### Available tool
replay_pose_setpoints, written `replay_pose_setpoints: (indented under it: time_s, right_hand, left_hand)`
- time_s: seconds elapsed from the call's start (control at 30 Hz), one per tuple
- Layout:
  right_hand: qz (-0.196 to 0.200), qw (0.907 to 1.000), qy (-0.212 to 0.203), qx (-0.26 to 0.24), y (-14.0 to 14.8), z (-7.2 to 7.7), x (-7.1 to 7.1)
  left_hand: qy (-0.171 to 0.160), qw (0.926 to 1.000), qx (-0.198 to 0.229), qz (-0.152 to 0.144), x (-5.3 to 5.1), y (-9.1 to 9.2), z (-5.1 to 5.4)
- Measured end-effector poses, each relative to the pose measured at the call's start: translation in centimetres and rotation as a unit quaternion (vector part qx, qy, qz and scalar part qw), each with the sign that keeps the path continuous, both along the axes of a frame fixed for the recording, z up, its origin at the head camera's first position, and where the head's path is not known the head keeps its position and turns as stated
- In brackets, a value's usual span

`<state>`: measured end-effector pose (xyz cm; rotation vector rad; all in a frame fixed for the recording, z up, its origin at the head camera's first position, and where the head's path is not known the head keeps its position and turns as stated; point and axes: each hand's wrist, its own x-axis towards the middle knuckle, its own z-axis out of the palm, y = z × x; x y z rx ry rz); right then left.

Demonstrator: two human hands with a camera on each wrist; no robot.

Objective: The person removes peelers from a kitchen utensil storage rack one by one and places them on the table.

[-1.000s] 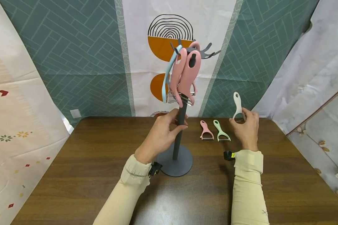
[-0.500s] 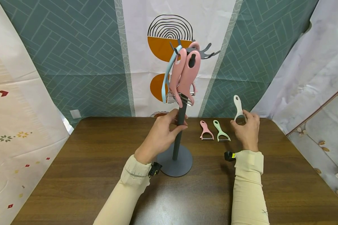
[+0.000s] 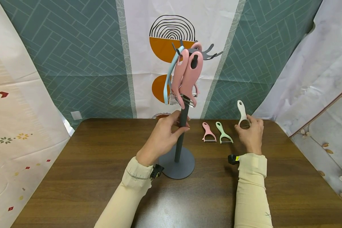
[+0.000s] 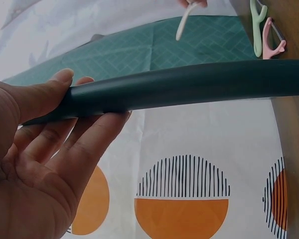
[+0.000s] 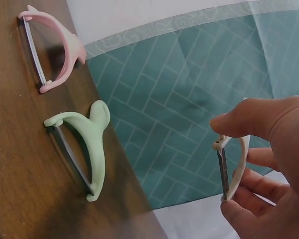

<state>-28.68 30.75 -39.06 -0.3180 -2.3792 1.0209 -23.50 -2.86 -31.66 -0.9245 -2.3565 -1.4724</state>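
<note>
My left hand [image 3: 165,134] grips the dark post [image 4: 189,87] of a hook stand with a round base [image 3: 177,167]. Pink peelers [image 3: 191,74] and a light blue peeler [image 3: 170,76] hang from hooks on the stand's top. On the right, my right hand [image 3: 251,133] pinches a white peeler [image 3: 241,110] by its blade end, handle pointing up and away. In the right wrist view, thumb and fingers hold the two ends of the white peeler's head [image 5: 243,164]. Left of that hand, a pink peeler [image 3: 208,132] and a green peeler [image 3: 224,133] lie on the table.
The brown wooden table [image 3: 102,177] reaches back to a patterned curtain [image 3: 88,63]. Bare grey hooks [image 3: 212,53] stick out on the right side of the stand's top. White floral cloth [image 3: 327,145] borders the table's right side.
My right hand has moved slightly right, and the white peeler has come lower, its handle end dropping toward the table's back edge. The left hand and the stand stay still.
</note>
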Motion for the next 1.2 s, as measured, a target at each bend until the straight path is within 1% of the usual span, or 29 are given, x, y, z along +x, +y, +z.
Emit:
replay_pose_setpoints:
  time_s: [0.1, 0.6, 0.97, 1.2]
  right_hand:
    - [-0.001, 1.0, -0.009, 0.001, 0.0, -0.2, 0.0]
    - [-0.001, 0.9996, -0.026, -0.004, 0.3, -1.3, -0.3]
    - [0.0, 0.9997, -0.026, -0.001, 0.5, -2.0, -0.4]
    - [-0.002, 0.9987, -0.052, -0.004, 0.6, -2.2, -0.4]
  left_hand:
    - [-0.001, 1.0, 0.0, -0.001, 0.0, 0.0, 0.0]
    - [-0.001, 1.0, -0.001, 0.0, 0.0, 0.0, 0.0]
    - [-0.002, 1.0, -0.001, 0.0, 0.0, 0.0, 0.0]
    - [-0.002, 1.0, -0.003, 0.003, 0.0, 0.0, 0.1]
